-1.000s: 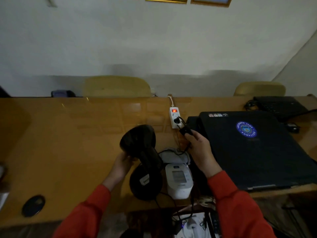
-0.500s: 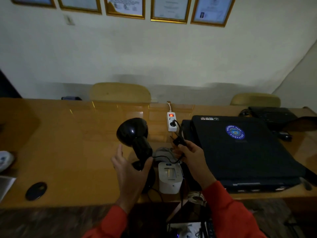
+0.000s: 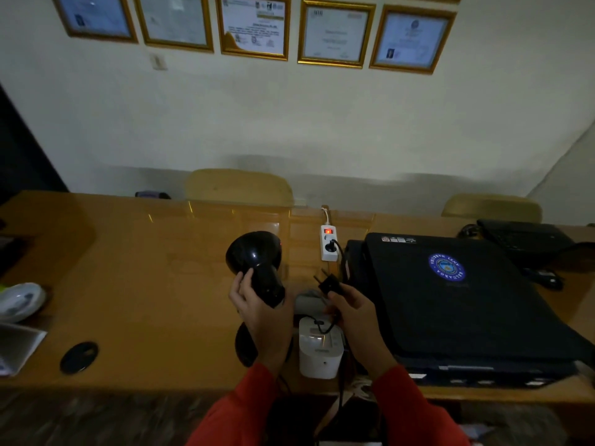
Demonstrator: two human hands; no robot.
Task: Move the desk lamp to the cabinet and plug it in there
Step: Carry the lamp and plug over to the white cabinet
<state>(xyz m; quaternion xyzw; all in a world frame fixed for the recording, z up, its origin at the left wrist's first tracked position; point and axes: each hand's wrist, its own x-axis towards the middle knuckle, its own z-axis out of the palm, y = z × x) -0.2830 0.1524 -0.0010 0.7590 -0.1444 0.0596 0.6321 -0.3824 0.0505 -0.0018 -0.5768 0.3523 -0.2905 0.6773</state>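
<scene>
The black desk lamp (image 3: 254, 259) is at the middle of the wooden desk (image 3: 145, 284), its round shade turned away from me. My left hand (image 3: 260, 313) is wrapped around the lamp's neck just below the shade. The lamp's base shows partly behind my wrist. My right hand (image 3: 354, 313) pinches the lamp's black plug (image 3: 328, 283), its two pins pointing up and left, free of the white power strip (image 3: 329, 243). The lamp's cord hangs down from my right hand past the desk's front edge. No cabinet is in view.
A white box-shaped device (image 3: 320, 349) stands between my hands. A big black closed laptop (image 3: 450, 300) fills the desk's right side. Another black plug sits in the power strip, whose red switch glows. A dark disc (image 3: 79, 357) and a white dish (image 3: 19, 300) lie left.
My right hand pulled the plug out of the power strip and drew it back toward me. My left hand moved from the shade's side to a grip on the lamp's neck. My view tilted up.
</scene>
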